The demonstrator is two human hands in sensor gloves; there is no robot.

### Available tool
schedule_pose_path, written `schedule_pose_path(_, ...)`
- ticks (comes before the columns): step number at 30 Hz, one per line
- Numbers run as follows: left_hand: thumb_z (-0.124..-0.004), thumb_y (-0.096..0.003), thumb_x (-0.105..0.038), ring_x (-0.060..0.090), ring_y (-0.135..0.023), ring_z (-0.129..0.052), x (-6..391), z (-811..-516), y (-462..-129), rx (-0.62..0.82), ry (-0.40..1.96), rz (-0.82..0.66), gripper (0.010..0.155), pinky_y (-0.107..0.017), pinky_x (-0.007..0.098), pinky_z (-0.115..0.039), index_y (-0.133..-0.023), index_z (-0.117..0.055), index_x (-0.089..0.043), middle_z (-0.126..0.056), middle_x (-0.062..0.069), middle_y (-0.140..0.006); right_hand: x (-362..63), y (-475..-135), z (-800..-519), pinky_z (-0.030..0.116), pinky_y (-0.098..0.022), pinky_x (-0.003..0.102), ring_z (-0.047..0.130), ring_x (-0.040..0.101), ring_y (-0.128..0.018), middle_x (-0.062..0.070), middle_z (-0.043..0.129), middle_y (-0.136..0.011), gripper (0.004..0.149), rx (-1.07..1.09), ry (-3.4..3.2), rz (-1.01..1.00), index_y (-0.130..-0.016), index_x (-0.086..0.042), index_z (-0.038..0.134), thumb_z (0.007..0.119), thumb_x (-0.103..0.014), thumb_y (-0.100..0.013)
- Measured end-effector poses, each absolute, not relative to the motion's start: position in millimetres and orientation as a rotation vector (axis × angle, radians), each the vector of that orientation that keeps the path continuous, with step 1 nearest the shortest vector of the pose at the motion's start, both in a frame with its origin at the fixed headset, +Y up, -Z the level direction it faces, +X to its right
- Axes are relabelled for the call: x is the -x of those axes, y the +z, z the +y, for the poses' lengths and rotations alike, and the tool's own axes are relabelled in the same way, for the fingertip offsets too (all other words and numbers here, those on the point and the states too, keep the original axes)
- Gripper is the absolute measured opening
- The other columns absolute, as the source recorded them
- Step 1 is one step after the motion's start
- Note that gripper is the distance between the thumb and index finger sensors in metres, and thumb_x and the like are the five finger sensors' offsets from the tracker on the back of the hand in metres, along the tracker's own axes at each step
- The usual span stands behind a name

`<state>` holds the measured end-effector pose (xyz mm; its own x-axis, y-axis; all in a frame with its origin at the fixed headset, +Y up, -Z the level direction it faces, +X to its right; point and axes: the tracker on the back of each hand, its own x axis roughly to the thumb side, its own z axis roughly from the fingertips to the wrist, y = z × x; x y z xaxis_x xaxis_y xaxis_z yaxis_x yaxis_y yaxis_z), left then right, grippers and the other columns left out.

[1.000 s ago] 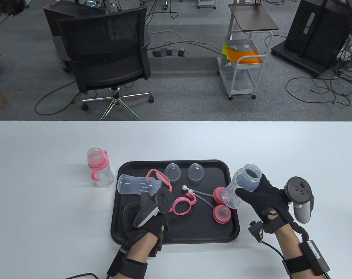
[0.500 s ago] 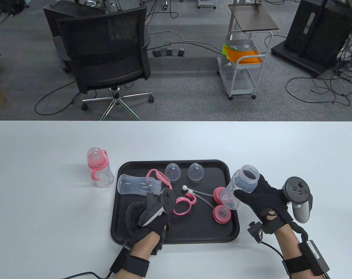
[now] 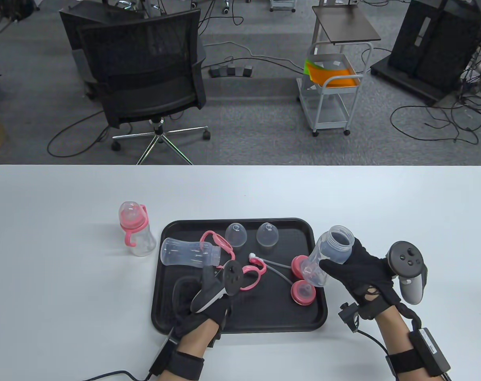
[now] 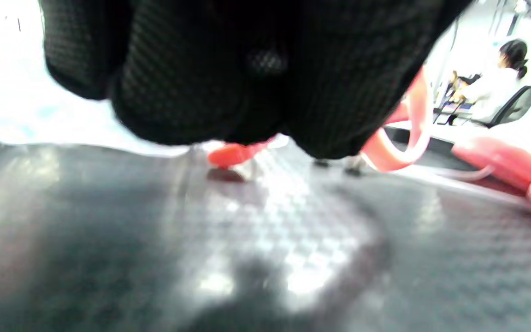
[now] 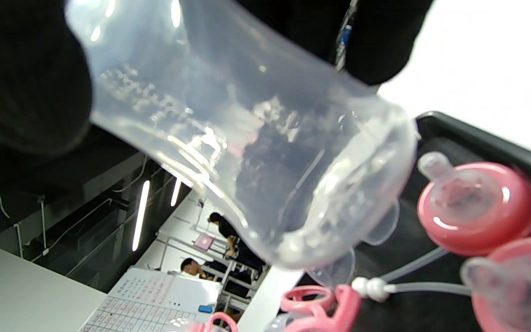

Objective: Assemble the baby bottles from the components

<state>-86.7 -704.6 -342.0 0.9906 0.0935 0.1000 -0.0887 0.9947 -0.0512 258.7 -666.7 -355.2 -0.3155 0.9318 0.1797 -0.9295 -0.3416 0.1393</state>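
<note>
While the right hand (image 3: 359,270) grips a clear bottle body (image 3: 329,256), tilted mouth-up over the right edge of the black tray (image 3: 240,317), the left hand (image 3: 202,307) reaches over the tray toward a pink handle ring (image 3: 252,276). Whether its fingers grasp anything cannot be told. An assembled bottle (image 3: 135,230) stands on the table left of the tray.

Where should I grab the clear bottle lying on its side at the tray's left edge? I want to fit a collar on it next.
Take the lying bottle around its narrowed waist, coming from above. Its threaded neck points right, toward the pink handle ring, so a mid-body grip probably leaves it free.
</note>
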Motion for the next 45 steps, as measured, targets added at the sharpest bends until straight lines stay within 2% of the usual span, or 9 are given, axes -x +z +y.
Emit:
schedule_pose_path(6, -0.105, -0.0389, -0.047, 0.018, -0.034, -0.108, 90, -672, -328, -0.046, 0.239, -0.160, 0.048, -0.053, 0.047, -0.088, -0.083, -0.098, -0.029, -0.103, -0.001, -0.064, -261, -354, -662, 0.070, -0.071, 0.060, 0.078, 0.037, -0.095, 0.011, 0.070, -0.101, 0.099, -0.292, 1.881, -0.005, -0.104, -0.013, 0.053, 0.097, -0.063, -0.031)
schedule_pose_path(10, -0.103, -0.0398, -0.048, 0.020, -0.039, -0.107, 94, -661, -323, -0.075, 0.346, -0.189, 0.048, -0.056, 0.049, -0.086, -0.084, -0.097, -0.030, -0.101, 0.000, -0.068, -262, -351, -655, 0.070, -0.072, 0.060, 0.078, 0.037, -0.096, 0.010, 0.069, -0.102, 0.099, -0.311, 1.877, -0.036, -0.105, -0.014, 0.053, 0.097, -0.063, -0.031)
schedule_pose_path(14, -0.100, -0.0412, -0.049, 0.023, -0.053, -0.104, 101, -656, -321, -0.114, 0.441, -0.196, 0.048, -0.062, 0.053, -0.079, -0.086, -0.096, -0.031, -0.093, 0.002, -0.082, -264, -349, -651, 0.070, -0.072, 0.060, 0.077, 0.037, -0.096, 0.010, 0.069, -0.102, 0.099, -0.324, 1.862, -0.051, -0.105, -0.014, 0.052, 0.097, -0.063, -0.031)
schedule_pose_path(18, -0.098, -0.0430, -0.048, 0.032, -0.082, -0.094, 108, -655, -322, -0.129, 0.543, -0.210, 0.048, -0.067, 0.056, -0.074, -0.087, -0.095, -0.029, -0.077, 0.003, -0.101, -264, -348, -650, 0.069, -0.072, 0.060, 0.077, 0.036, -0.096, 0.010, 0.069, -0.102, 0.099, -0.328, 1.856, -0.052, -0.105, -0.015, 0.052, 0.097, -0.063, -0.031)
schedule_pose_path(21, -0.097, -0.0442, -0.047, 0.035, -0.092, -0.088, 113, -654, -322, -0.151, 0.643, -0.223, 0.049, -0.069, 0.057, -0.072, -0.088, -0.095, -0.025, -0.075, -0.002, -0.106, -263, -348, -651, 0.069, -0.072, 0.060, 0.077, 0.037, -0.096, 0.010, 0.068, -0.102, 0.099, -0.337, 1.856, -0.048, -0.105, -0.015, 0.052, 0.097, -0.063, -0.031)
schedule_pose_path(30, -0.094, -0.0448, -0.047, 0.031, -0.084, -0.098, 119, -647, -317, -0.275, 0.835, -0.283, 0.049, -0.066, 0.054, -0.078, -0.087, -0.096, -0.022, -0.087, 0.003, -0.100, -258, -347, -652, 0.069, -0.072, 0.060, 0.077, 0.037, -0.096, 0.009, 0.069, -0.102, 0.099, -0.365, 1.870, -0.040, -0.105, -0.015, 0.052, 0.097, -0.062, -0.031)
schedule_pose_path(36, -0.092, -0.0462, -0.047, 0.031, -0.080, -0.101, 119, -646, -317, -0.267, 0.982, -0.347, 0.050, -0.065, 0.055, -0.079, -0.089, -0.094, -0.021, -0.089, 0.009, -0.097, -250, -345, -650, 0.068, -0.072, 0.061, 0.077, 0.036, -0.095, 0.009, 0.069, -0.102, 0.099, -0.406, 1.898, -0.037, -0.106, -0.017, 0.053, 0.097, -0.063, -0.030)
schedule_pose_path(45, -0.088, -0.0489, -0.045, 0.032, -0.080, -0.100, 107, -649, -318, -0.189, 1.035, -0.448, 0.051, -0.065, 0.055, -0.077, -0.092, -0.090, -0.019, -0.088, 0.010, -0.097, -227, -337, -647, 0.068, -0.072, 0.062, 0.078, 0.036, -0.095, 0.008, 0.071, -0.101, 0.098, -0.509, 2.010, -0.030, -0.106, -0.019, 0.055, 0.098, -0.062, -0.030)
